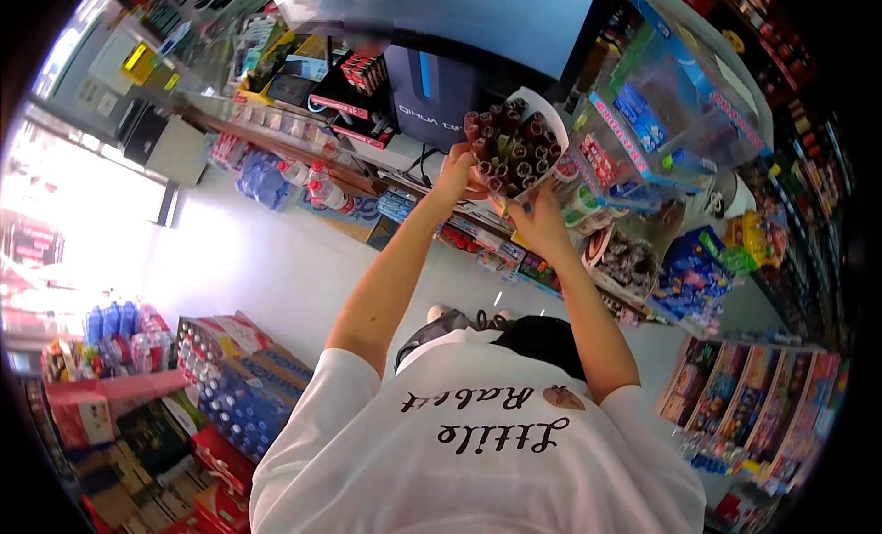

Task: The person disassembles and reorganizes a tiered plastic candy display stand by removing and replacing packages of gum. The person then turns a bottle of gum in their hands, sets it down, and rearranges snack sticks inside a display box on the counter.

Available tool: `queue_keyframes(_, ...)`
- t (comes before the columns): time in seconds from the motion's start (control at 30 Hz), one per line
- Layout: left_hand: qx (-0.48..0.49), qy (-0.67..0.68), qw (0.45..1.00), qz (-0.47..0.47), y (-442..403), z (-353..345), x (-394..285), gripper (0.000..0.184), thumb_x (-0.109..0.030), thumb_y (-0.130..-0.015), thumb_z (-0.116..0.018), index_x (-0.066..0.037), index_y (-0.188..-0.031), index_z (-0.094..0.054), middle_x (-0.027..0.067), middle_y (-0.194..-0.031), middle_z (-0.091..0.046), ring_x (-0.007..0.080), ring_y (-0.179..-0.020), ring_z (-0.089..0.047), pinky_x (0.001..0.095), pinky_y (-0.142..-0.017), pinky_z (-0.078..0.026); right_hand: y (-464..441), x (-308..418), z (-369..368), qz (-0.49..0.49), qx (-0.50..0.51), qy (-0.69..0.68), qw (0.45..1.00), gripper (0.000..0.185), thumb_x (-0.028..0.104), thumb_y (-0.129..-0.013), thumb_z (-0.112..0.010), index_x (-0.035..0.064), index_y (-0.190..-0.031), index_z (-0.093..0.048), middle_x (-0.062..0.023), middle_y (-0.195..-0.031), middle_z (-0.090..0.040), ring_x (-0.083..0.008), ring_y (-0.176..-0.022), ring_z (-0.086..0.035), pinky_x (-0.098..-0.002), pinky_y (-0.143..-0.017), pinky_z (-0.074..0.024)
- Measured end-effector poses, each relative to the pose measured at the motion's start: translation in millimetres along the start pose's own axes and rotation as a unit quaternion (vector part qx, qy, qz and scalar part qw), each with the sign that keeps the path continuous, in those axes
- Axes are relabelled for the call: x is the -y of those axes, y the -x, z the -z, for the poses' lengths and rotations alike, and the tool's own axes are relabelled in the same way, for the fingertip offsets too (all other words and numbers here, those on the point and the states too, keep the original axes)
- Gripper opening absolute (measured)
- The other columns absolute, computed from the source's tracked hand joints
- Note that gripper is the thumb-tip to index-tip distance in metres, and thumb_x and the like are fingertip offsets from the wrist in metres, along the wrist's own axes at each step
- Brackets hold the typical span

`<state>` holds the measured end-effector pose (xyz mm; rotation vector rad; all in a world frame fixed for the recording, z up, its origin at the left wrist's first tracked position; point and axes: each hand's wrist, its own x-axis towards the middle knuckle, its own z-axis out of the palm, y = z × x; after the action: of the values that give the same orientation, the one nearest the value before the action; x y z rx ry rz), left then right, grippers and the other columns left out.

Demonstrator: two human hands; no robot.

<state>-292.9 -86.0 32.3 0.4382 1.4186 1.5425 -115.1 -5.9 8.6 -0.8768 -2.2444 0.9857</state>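
A round container (pixel 558 122) packed with several dark, tube-shaped items (pixel 519 153) stands on the counter below the monitor. My left hand (pixel 457 177) is at its left side, fingers closed against the wall. My right hand (pixel 539 220) is at its lower right edge, with thumb and fingers on the rim or something small and yellowish there. The undersides of both hands and the container's base are hidden.
A large monitor (pixel 487 19) hangs over the counter. Clear plastic bins (pixel 680 102) stand at the right, beside a bag of dark wrapped items (pixel 629 258). Bottles (pixel 326 189) sit left below the counter. Packs of bottled drinks (pixel 225 387) are at the lower left.
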Motion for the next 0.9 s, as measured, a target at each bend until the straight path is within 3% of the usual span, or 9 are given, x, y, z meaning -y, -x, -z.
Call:
queue_keyframes(0.07, 0.028, -0.017, 0.999, -0.013, 2.4, 0.0, 10.1, 0.047, -0.026, -0.089, -0.043, -0.008, -0.131, -0.03, 0.0112, -0.111, -0.05, 0.0185, -0.067, -0.061, 0.0344, -0.062, -0.058, 6.6, -13.0, -22.4, 0.008, -0.054, -0.007, 0.998, 0.088, 0.028, -0.081, -0.069, -0.0044, -0.142, -0.014, -0.0304, -0.125, -0.037, -0.0345, -0.097, -0.061, -0.0334, -0.071, -0.0538)
queue_keyframes(0.13, 0.024, -0.037, 0.998, -0.041, -5.9, 1.5, 19.1, 0.046, -0.025, -0.09, -0.044, -0.008, -0.13, -0.031, 0.0113, -0.108, -0.051, 0.0179, -0.07, -0.062, 0.0338, -0.062, -0.058, 6.2, 25.0, -13.1, -0.112, -0.039, -0.074, 0.99, 0.099, 0.031, -0.077, -0.07, -0.012, -0.142, -0.009, -0.0391, -0.132, -0.029, -0.0404, -0.098, -0.057, -0.0359, -0.08, -0.05)
queue_keyframes(0.3, 0.005, -0.007, 0.998, -0.06, 15.8, 0.2, 35.9, 0.048, -0.019, -0.089, -0.055, -0.006, -0.12, -0.021, 0.0165, -0.107, -0.052, 0.0215, -0.09, -0.062, 0.0352, -0.08, -0.054, 0.8, 20.7, -11.2, -0.086, -0.055, -0.132, 0.986, 0.071, 0.016, -0.082, -0.059, 0.0019, -0.143, -0.028, -0.0258, -0.111, -0.056, -0.0287, -0.084, -0.062, -0.0355, -0.075, -0.0488)
queue_keyframes(0.37, 0.001, -0.032, 0.996, -0.089, 15.8, 1.0, 42.4, 0.042, -0.015, -0.09, -0.055, -0.004, -0.116, -0.025, 0.0153, -0.107, -0.052, 0.018, -0.078, -0.059, 0.0308, -0.073, -0.052, -9.8, 11.9, -16.9, -0.149, -0.073, -0.166, 0.972, 0.064, 0.012, -0.083, -0.054, 0.0055, -0.142, -0.033, -0.0233, -0.102, -0.061, -0.0291, -0.085, -0.063, -0.0376, -0.075, -0.0481)
queue_keyframes(0.5, -0.04, -0.137, 0.966, -0.218, -7.4, 2.0, 57.7, 0.042, -0.013, -0.087, -0.062, 0.002, -0.113, -0.033, 0.0141, -0.106, -0.048, 0.0186, -0.079, -0.056, 0.0289, -0.068, -0.048, -21.4, -22.2, -19.1, -0.142, -0.116, -0.147, 0.972, 0.055, 0.012, -0.086, -0.049, 0.0019, -0.139, -0.036, -0.0274, -0.108, -0.061, -0.0367, -0.094, -0.061, -0.042, -0.079, -0.0467)
queue_keyframes(0.63, -0.1, -0.307, 0.888, -0.328, 2.1, 8.2, 44.8, 0.046, -0.013, -0.083, -0.067, 0.002, -0.117, -0.039, 0.0148, -0.108, -0.046, 0.0229, -0.082, -0.055, 0.0313, -0.069, -0.048, -7.7, 8.2, -1.8, -0.032, -0.146, -0.023, 0.988, 0.057, 0.014, -0.085, -0.06, 0.0021, -0.136, -0.039, -0.0227, -0.111, -0.058, -0.0342, -0.091, -0.061, -0.0382, -0.076, -0.0485)
queue_keyframes(0.73, -0.089, -0.304, 0.888, -0.333, 32.7, 8.9, -3.3, 0.048, -0.013, -0.082, -0.068, -0.001, -0.12, -0.042, 0.014, -0.109, -0.048, 0.0247, -0.082, -0.055, 0.0349, -0.072, -0.047, 7.0, 50.8, 14.0, 0.036, -0.19, 0.063, 0.979, 0.061, 0.014, -0.079, -0.07, 0.003, -0.132, -0.042, -0.0181, -0.11, -0.054, -0.0296, -0.086, -0.061, -0.035, -0.071, -0.0493)
queue_keyframes(0.87, -0.061, -0.355, 0.801, -0.479, 22.1, 8.8, -20.6, 0.039, -0.009, -0.08, -0.068, -0.003, -0.115, -0.052, 0.012, -0.088, -0.055, 0.0269, -0.078, -0.055, 0.0379, -0.07, -0.046, 1.8, 69.5, 16.3, 0.03, -0.183, 0.061, 0.981, 0.058, 0.011, -0.075, -0.074, 0.0051, -0.126, -0.046, -0.014, -0.106, -0.053, -0.0242, -0.078, -0.061, -0.0346, -0.067, -0.0496)
queue_keyframes(0.9, -0.047, -0.359, 0.816, -0.451, 23.6, 5.2, -25.9, 0.038, -0.009, -0.079, -0.069, -0.003, -0.112, -0.054, 0.0131, -0.086, -0.058, 0.0287, -0.081, -0.058, 0.0372, -0.072, -0.047, -5.8, 66.5, 16.9, 0.047, -0.189, 0.065, 0.979, 0.057, 0.01, -0.075, -0.074, 0.0055, -0.125, -0.047, -0.0135, -0.106, -0.053, -0.0235, -0.077, -0.061, -0.0352, -0.067, -0.0497)
